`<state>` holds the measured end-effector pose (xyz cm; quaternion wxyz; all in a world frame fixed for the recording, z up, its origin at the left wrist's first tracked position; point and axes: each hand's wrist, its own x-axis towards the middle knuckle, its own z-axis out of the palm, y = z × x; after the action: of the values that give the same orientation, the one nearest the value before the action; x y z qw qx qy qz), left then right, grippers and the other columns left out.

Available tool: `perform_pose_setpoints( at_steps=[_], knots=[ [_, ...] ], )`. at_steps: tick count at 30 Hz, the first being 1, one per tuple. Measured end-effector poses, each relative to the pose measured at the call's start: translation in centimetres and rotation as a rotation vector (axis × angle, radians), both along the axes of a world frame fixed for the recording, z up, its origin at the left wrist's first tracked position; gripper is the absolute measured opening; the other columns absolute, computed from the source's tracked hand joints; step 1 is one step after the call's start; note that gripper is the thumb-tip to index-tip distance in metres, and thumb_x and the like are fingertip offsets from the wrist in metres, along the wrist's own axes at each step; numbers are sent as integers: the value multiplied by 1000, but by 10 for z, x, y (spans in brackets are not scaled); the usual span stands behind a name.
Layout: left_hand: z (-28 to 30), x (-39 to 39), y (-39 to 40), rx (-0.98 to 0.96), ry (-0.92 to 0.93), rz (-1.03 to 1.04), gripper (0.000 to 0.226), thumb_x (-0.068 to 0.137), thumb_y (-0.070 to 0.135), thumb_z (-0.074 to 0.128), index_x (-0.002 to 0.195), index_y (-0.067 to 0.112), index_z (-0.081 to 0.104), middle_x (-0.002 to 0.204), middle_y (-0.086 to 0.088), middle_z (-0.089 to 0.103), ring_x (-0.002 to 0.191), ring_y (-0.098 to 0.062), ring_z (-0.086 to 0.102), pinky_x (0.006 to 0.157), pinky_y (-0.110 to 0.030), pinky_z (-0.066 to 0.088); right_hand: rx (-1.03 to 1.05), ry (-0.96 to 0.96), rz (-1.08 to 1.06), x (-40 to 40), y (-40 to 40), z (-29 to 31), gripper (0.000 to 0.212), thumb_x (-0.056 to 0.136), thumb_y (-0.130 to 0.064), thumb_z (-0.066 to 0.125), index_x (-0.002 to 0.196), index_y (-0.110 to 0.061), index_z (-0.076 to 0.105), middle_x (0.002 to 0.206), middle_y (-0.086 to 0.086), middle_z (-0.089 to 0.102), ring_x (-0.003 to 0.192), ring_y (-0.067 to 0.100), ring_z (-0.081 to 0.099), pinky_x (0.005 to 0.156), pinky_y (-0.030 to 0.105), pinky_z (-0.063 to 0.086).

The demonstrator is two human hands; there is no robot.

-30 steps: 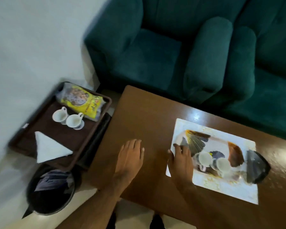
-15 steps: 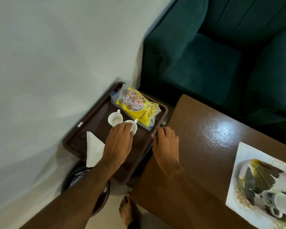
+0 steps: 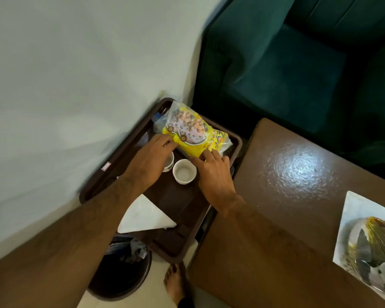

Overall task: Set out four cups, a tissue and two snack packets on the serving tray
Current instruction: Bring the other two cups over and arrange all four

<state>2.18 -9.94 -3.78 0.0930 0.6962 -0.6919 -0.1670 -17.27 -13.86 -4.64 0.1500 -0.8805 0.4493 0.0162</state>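
Observation:
A dark brown serving tray [image 3: 182, 247] stands low beside the wall. At its far end lies a yellow snack packet [image 3: 192, 132]. My left hand [image 3: 150, 161] touches the packet's near left edge and my right hand [image 3: 213, 174] touches its near right edge, fingers curled on the wrapper. One white cup [image 3: 184, 174] stands between my hands. A second white cup [image 3: 169, 162] is mostly hidden under my left hand. A folded white tissue [image 3: 145, 215] lies on the near part of the tray, partly under my left forearm.
A brown wooden table [image 3: 282, 203] is to the right, with a patterned white tray [image 3: 356, 218] at its right edge. A dark waste bin [image 3: 120, 276] sits under the serving tray's near corner. A green sofa [image 3: 287, 70] stands behind. My bare foot [image 3: 176, 283] is on the floor.
My view swung left from the table to the brown tray. Both hands left the table, crossed over the cups and reached the yellow snack packet.

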Motion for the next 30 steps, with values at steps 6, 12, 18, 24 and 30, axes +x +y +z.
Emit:
perform_pose_setpoints(
  at_steps=[6, 12, 18, 24, 30],
  knots=[
    [-6, 4, 10, -10, 45, 124, 52, 79, -11, 68, 129, 1, 66, 130, -17, 60, 124, -34, 53, 103, -42, 49, -51, -61, -80, -4, 6, -2, 36, 86, -10, 70, 121, -18, 71, 116, 13, 59, 111, 38, 54, 83, 47, 42],
    [-9, -5, 33, -43, 115, 390, 38, 82, -12, 66, 118, 3, 71, 118, -18, 62, 114, -33, 56, 95, -38, 47, -19, -99, -184, -6, 16, -4, 36, 87, -4, 68, 121, -15, 73, 115, 12, 61, 109, 34, 56, 86, 48, 48],
    [-14, -20, 57, -87, 129, 627, 24, 93, -7, 60, 112, -2, 74, 109, -20, 70, 104, -37, 65, 89, -45, 52, 57, -160, -314, -5, 31, -2, 27, 92, -8, 66, 117, -12, 77, 105, 12, 64, 105, 33, 56, 91, 49, 50],
    [-16, -40, 72, -75, 243, 806, 17, 94, 16, 67, 83, 6, 74, 78, -13, 74, 76, -34, 67, 72, -46, 53, 75, -146, -388, 0, 51, 2, 16, 89, -22, 67, 93, -14, 80, 92, 9, 67, 97, 29, 58, 88, 45, 50],
    [-20, -51, 77, -80, 328, 848, 31, 96, 26, 68, 70, 9, 71, 63, -8, 71, 63, -29, 66, 64, -48, 53, 108, -153, -420, 6, 57, 2, 17, 88, -26, 69, 88, -13, 80, 88, 8, 68, 95, 27, 59, 87, 44, 52]
  ],
)
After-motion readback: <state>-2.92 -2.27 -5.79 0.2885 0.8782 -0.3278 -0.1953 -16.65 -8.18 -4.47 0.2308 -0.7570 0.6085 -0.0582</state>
